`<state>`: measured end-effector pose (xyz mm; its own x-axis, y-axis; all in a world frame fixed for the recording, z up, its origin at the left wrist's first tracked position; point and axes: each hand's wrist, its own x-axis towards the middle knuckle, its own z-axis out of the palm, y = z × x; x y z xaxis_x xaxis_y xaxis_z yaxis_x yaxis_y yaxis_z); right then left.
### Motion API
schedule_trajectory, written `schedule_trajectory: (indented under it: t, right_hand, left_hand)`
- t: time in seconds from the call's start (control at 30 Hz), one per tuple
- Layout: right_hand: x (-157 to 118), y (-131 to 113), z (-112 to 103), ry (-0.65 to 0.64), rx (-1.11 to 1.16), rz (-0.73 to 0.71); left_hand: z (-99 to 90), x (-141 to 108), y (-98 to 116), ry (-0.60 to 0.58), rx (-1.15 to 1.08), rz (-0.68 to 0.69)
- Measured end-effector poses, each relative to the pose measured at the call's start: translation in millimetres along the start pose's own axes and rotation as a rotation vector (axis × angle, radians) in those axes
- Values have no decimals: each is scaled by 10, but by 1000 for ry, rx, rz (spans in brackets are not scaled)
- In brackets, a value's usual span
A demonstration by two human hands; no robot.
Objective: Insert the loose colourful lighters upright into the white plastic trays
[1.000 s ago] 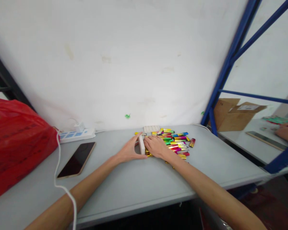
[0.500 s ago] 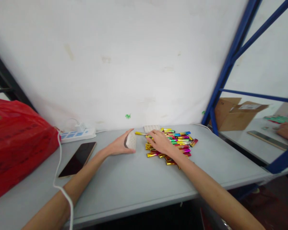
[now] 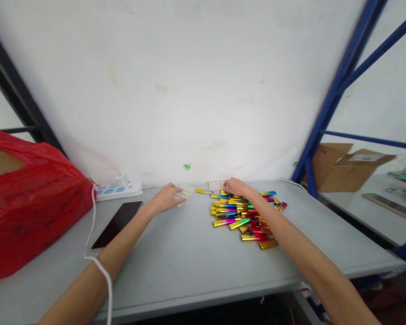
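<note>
My left hand [image 3: 168, 197] is closed on the edge of a white gridded tray [image 3: 185, 191], which lies tilted just above or on the table. My right hand [image 3: 237, 187] reaches to the back of a pile of shiny lighters [image 3: 226, 222] in gold, red, blue, green and purple. Its fingers are curled together beside a second white gridded tray [image 3: 215, 184] near the wall. What they pinch is too small to make out. A single yellow lighter [image 3: 203, 192] lies between the two trays. My right forearm covers part of the pile.
A dark phone [image 3: 118, 223] lies by my left forearm, and a white cable [image 3: 99, 264] crosses over that arm. Behind are a power strip [image 3: 118, 191] and a red plastic bag [image 3: 37, 207]. Blue rack posts [image 3: 328, 104] and a cardboard box [image 3: 341, 169] stand right.
My right hand has moved from the middle of the pile back to the rear tray. The tray in my left hand has turned from standing on edge to nearly flat. The view has shifted slightly.
</note>
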<state>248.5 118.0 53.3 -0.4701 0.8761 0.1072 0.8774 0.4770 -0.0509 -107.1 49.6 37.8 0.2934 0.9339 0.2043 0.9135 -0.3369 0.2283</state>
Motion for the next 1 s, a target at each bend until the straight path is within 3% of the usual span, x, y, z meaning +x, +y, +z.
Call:
schedule_trajectory:
  t: [0.2,0.43,0.57,0.83,0.93,1.0]
  right_hand:
    - [33,118,-52,-55,122,-40]
    - [76,192,-88,-21,192,-95]
    - [56,222,-100,50,168,-109]
    - [-233,312,-269,219,239,-126]
    - [-399,159,-293,256,439,-201]
    - [-486,-9,-285,229,548,-273]
  left_hand:
    - [-15,321,-110,-36,-39,112]
    - [158,695,176,-78,-130,295]
    - [226,808,311,-54,-159,325]
    - [235,631,532,140,-193,221]
    - [124,474,690,209,-244,210]
    - [24,342,789,192,-305,234]
